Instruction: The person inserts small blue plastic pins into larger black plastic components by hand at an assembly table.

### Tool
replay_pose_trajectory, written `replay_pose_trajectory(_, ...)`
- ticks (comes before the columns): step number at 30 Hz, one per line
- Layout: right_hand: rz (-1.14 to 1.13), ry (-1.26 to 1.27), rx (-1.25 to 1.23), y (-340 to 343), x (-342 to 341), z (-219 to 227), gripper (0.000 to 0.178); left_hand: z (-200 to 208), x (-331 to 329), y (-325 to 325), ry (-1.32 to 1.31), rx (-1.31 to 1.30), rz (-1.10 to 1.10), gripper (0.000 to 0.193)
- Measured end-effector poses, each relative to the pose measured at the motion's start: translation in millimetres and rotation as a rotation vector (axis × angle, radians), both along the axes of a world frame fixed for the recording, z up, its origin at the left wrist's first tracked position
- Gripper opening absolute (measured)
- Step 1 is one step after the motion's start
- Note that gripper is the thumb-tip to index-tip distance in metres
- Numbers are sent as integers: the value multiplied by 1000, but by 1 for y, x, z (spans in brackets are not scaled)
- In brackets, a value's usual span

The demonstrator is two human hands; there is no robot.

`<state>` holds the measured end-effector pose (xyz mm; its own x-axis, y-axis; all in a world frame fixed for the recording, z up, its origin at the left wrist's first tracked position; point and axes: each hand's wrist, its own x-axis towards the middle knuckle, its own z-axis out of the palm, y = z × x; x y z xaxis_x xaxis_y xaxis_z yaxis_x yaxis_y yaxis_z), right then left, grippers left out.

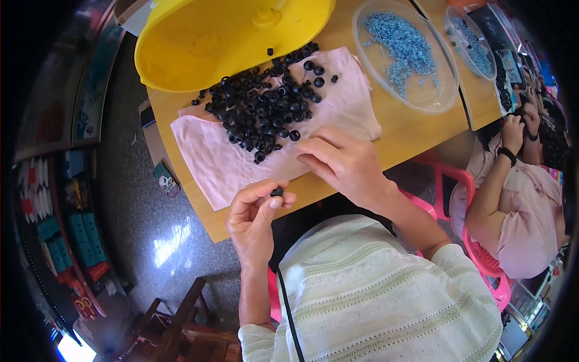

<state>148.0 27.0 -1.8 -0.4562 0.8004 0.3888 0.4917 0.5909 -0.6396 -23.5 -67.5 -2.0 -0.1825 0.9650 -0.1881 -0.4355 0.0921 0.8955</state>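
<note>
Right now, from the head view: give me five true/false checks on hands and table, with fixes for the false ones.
1. The left hand holds a small rounded black piece. True.
2. The pile of small black pieces lies on a green cloth. False: it lies on a pale pink cloth.
3. Small light-blue pieces lie in an oval clear plastic tub. True.
4. The right hand is inside the large yellow plastic basin. False: it is apart from the basin, by the pink cloth.
5. The neighbouring person wears a black wristband. True.

Left hand pinching, right hand apart — back upward, loosely curled
</note>
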Motion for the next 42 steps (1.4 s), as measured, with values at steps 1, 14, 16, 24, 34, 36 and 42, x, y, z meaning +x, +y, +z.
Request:
replay_pose_trajectory(1, 2, -50, 16, 1, -2, -1, 22, -2, 0, -1, -49, 18, -18, 18)
replay_pose_trajectory(14, 92, 104, -214, -2, 0, 1, 16, -2, 1, -11, -113, -26, -48, 23)
replay_pose_trajectory(16, 123, 327, -681, -12, 5, 19, 13, -2, 1, -13, -109, -44, -51, 24)
replay_pose_trajectory(24, 274, 446, -401, -27, 7, 23, 16, -2, 13, -11, -102, -23, -60, 25)
replay_pose_trajectory(34, 240, 306, -92, -35, 8, 16, 30, -3, 11, -4, -191, -72, -75, 23)
replay_pose_trajectory(36, 251, 263, -71, -36, 8, 11, 38, -3, 8, -2, -236, -81, -66, 22)
replay_pose_trajectory(42, 46, 226, -75, -10, 0, 0, 23, -1, -4, 9, 95, -45, 4, 17)
